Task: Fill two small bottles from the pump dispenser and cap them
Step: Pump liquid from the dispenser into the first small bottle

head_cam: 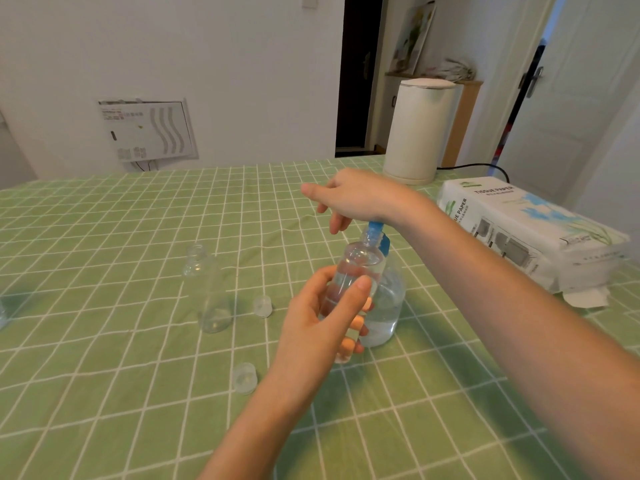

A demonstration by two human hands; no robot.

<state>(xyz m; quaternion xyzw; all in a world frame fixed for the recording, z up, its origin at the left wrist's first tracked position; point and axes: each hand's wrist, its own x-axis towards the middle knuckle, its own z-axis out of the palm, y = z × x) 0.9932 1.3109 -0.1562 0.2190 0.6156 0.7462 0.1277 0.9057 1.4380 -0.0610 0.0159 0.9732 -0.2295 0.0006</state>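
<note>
My left hand (322, 317) grips a small clear bottle (356, 268), held upright and raised with its mouth at the blue spout of the pump dispenser (386, 306). The dispenser is clear, partly filled with liquid, and stands behind the held bottle. My right hand (349, 197) presses down on its blue pump head (375, 227) with the palm, fingers loose. A second clear bottle (209, 292) stands uncapped to the left. Two clear caps lie on the cloth: one cap (262, 305) between the bottles and another cap (245, 377) nearer me.
A green checked tablecloth (121, 358) covers the table. A pack of tissue paper (526, 230) lies at the right, with a white kettle (417, 129) and its black cord behind it. A glimpse of another clear object (2, 311) shows at the left edge.
</note>
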